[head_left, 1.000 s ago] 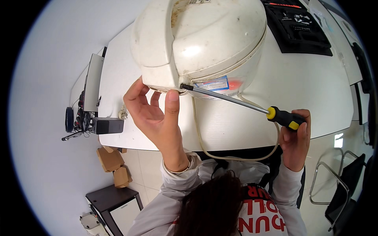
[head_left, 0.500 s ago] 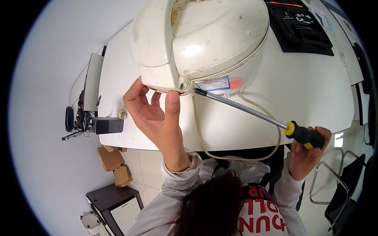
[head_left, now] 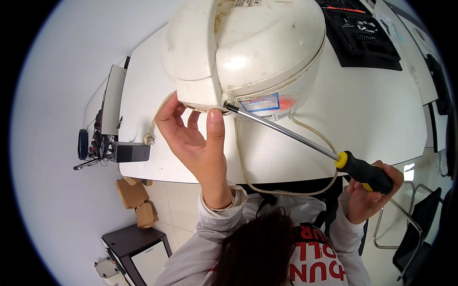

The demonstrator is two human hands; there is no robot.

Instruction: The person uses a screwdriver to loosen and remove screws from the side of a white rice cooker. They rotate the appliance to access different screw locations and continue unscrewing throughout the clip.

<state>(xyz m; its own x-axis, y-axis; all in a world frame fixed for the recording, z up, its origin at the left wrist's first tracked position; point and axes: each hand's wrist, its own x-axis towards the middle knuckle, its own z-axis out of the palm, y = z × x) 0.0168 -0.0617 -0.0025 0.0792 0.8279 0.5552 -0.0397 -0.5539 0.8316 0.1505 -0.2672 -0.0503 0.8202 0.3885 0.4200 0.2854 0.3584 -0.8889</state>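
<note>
A stained off-white rice cooker (head_left: pixel 267 52) with a domed lid stands on the white table, a label on its lower side. At the lower corner of its raised lid band, my left hand (head_left: pixel 202 145) grips the edge between thumb and fingers. My right hand (head_left: pixel 374 190) is closed round the black and yellow handle of a screwdriver (head_left: pixel 286 133). The screwdriver's long shaft slants up to the left, and its dark tip meets a small screw hole near my left thumb. Whether the tip sits in a screw cannot be made out.
A pale power cord (head_left: pixel 243 162) loops below the cooker, and its plug (head_left: pixel 149 138) lies at the left beside a dark grey box (head_left: pixel 131 152). An open black tool case (head_left: pixel 365 40) lies at the far right of the table (head_left: pixel 381 119). Cardboard boxes (head_left: pixel 132 193) and a chair (head_left: pixel 415 224) stand below.
The screwdriver tip has moved left from beside the label onto the hole at the corner. My right hand has dropped slightly. The cooker and my left hand have shifted a little right.
</note>
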